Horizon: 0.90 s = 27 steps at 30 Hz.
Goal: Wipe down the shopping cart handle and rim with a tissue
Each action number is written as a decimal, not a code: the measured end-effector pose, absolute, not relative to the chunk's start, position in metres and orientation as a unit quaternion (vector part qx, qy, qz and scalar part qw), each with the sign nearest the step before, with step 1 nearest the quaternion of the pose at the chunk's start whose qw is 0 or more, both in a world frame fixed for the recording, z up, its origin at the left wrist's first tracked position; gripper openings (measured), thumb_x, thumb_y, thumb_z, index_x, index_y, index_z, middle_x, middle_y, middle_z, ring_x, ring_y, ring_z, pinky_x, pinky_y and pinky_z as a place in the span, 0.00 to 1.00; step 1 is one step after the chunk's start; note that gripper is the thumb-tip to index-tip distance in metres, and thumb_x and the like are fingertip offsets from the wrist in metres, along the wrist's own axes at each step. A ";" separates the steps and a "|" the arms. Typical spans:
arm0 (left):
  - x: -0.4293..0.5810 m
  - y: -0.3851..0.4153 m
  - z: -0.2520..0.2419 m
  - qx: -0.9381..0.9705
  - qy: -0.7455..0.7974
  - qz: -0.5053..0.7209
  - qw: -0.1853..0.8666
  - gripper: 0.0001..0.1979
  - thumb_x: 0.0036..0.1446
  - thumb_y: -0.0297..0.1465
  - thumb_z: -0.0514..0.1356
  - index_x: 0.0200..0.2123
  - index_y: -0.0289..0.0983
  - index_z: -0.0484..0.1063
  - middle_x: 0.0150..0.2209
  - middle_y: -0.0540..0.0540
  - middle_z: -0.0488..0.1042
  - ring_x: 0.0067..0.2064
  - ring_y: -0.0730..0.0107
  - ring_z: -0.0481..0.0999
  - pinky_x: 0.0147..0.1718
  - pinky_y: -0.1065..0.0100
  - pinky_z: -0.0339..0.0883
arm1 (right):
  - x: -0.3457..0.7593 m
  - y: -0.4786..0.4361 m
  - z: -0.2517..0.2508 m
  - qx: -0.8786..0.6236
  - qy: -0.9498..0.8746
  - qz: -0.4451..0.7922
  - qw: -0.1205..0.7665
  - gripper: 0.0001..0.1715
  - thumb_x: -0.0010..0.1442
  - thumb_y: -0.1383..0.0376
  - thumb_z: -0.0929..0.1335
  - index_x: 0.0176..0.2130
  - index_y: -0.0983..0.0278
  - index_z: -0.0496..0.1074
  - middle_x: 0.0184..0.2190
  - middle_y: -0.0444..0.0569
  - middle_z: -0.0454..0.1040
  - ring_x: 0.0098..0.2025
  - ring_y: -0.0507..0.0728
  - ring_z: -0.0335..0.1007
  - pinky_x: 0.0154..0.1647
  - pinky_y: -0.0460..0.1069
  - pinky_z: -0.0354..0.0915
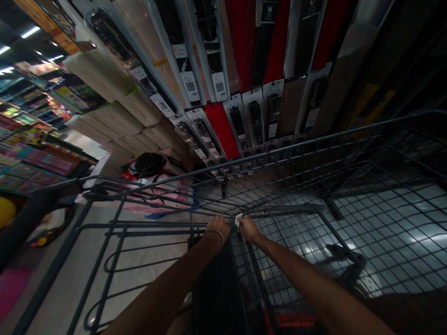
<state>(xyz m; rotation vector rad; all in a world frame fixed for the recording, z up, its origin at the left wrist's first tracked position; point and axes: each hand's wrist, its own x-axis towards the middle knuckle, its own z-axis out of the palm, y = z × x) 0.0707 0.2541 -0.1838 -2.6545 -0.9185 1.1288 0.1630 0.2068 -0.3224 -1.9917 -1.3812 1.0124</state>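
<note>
Both my arms reach into a grey wire shopping cart (296,148). My left hand (218,226), with a thin bracelet at the wrist, has its fingers curled over the upper edge of the cart's folding seat back. Just to its right, my right hand (248,229) pinches a small, crumpled white wipe (238,219) against the wire frame; whether it is paper or cloth I cannot tell. A dark flat panel (218,284) lies below my left hand. The fingertips of both hands are partly hidden.
Boxed belts (256,116) hang in rows on the rack beyond the cart. Left of them, wrapped light packs (101,74) are stacked, with a black bag (148,164) on a pink package (167,190). The cart's handle (38,218) is at left. Shelves (31,167) stand farther off.
</note>
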 end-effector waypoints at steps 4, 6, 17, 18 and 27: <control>0.070 0.254 -0.187 -0.874 -0.309 0.371 0.055 0.16 0.58 0.37 0.57 0.47 0.34 0.67 0.48 0.43 0.70 0.47 0.64 0.71 0.45 0.56 0.69 | 0.150 0.197 -0.326 -0.730 -0.507 0.380 0.255 0.19 0.51 0.79 0.61 0.34 0.67 0.77 0.35 0.53 0.76 0.39 0.55 0.70 0.42 0.45 0.61; 0.070 0.254 -0.189 -0.874 -0.312 0.370 0.052 0.16 0.58 0.37 0.57 0.46 0.34 0.68 0.47 0.43 0.70 0.47 0.65 0.71 0.45 0.56 0.69 | 0.148 0.188 -0.325 -0.724 -0.512 0.387 0.255 0.17 0.50 0.79 0.61 0.30 0.68 0.77 0.32 0.53 0.77 0.37 0.55 0.71 0.40 0.46 0.61; 0.069 0.252 -0.187 -0.878 -0.312 0.358 0.056 0.15 0.58 0.37 0.57 0.45 0.34 0.68 0.47 0.43 0.70 0.47 0.65 0.71 0.45 0.56 0.69 | 0.170 0.160 -0.320 -0.704 -0.529 0.394 0.263 0.12 0.47 0.76 0.65 0.30 0.66 0.76 0.35 0.51 0.75 0.39 0.56 0.70 0.42 0.46 0.62; 0.070 0.252 -0.187 -0.878 -0.313 0.358 0.058 0.15 0.58 0.37 0.57 0.45 0.34 0.68 0.47 0.43 0.70 0.47 0.65 0.71 0.45 0.56 0.69 | 0.171 0.162 -0.320 -0.712 -0.524 0.384 0.267 0.13 0.48 0.77 0.64 0.31 0.67 0.76 0.37 0.53 0.74 0.41 0.56 0.70 0.43 0.47 0.61; 0.072 0.251 -0.182 -0.876 -0.318 0.359 0.055 0.13 0.58 0.35 0.57 0.42 0.33 0.70 0.46 0.43 0.71 0.48 0.65 0.71 0.46 0.56 0.68 | 0.136 0.161 -0.321 -0.703 -0.521 0.396 0.281 0.16 0.51 0.79 0.59 0.32 0.66 0.72 0.37 0.51 0.73 0.39 0.54 0.69 0.40 0.45 0.62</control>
